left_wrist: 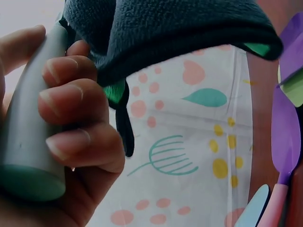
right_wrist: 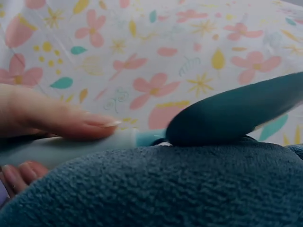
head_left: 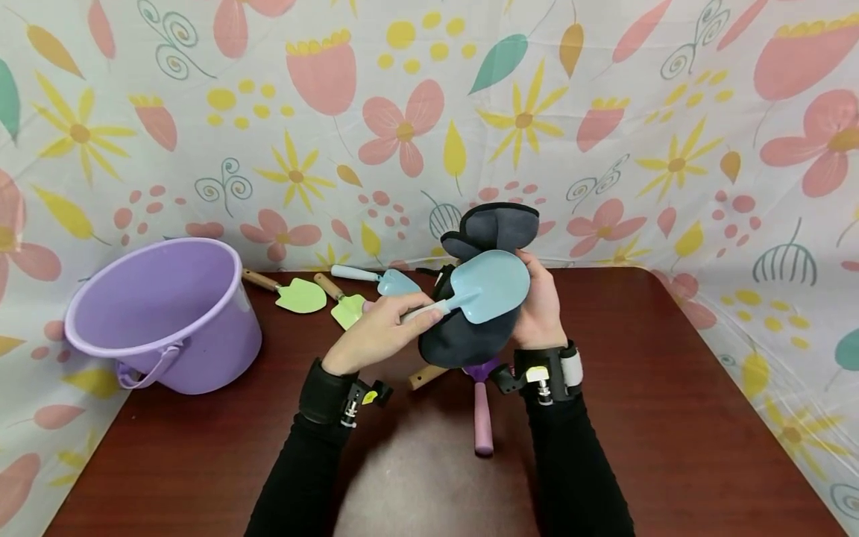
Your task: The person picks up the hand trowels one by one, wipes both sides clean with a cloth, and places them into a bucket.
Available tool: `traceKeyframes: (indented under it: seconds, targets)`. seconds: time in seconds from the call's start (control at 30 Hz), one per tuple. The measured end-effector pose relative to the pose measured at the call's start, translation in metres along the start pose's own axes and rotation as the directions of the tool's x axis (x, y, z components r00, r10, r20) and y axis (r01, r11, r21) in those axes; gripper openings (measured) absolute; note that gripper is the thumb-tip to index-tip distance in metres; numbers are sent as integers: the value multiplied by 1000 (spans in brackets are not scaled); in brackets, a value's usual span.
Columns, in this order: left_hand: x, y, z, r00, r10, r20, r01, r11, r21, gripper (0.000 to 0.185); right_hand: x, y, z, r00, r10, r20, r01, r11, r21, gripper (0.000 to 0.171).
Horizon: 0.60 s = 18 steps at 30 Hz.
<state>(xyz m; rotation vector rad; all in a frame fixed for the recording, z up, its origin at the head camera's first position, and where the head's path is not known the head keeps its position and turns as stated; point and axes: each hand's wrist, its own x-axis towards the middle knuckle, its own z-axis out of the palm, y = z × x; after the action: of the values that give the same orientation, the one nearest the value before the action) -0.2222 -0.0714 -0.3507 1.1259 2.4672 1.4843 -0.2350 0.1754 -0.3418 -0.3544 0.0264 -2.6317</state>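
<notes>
A light-blue trowel (head_left: 485, 287) is gripped at its handle by the left hand (head_left: 376, 335), fingers curled round it; a dark cloth (head_left: 470, 328) is clasped by the right hand (head_left: 540, 309) near the table's (head_left: 671, 418) rear edge.

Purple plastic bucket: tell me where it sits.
In the head view, the purple plastic bucket stands on the dark wooden table, far left, beside two green trowels.

No readable text, label or number anywhere, perhaps through blur.

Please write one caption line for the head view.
Left hand holds blue trowel against dark cloth.
</notes>
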Motion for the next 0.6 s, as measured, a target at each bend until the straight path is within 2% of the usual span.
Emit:
traceKeyframes:
  seconds: [0.1,0.23,0.47,0.6]
  targets:
    - [1,1,2,999,-12,36,13,1000,-11,20,-1,1,-2,999,23,25,-22,999,-30,40]
    - [3,0,5,997,-13,74,13,1000,-2,22,-2,-2,-3,998,30,48,-27,998,-56,35]
    - [4,-6,3,991,-28,127,23,999,37,27,-2,-4,2,997,-74,9,75,996,-44,30]
    - [2,-9,1,990,-46,131,37,997,72,29,-1,-5,5,995,-47,86,50,998,-30,42]
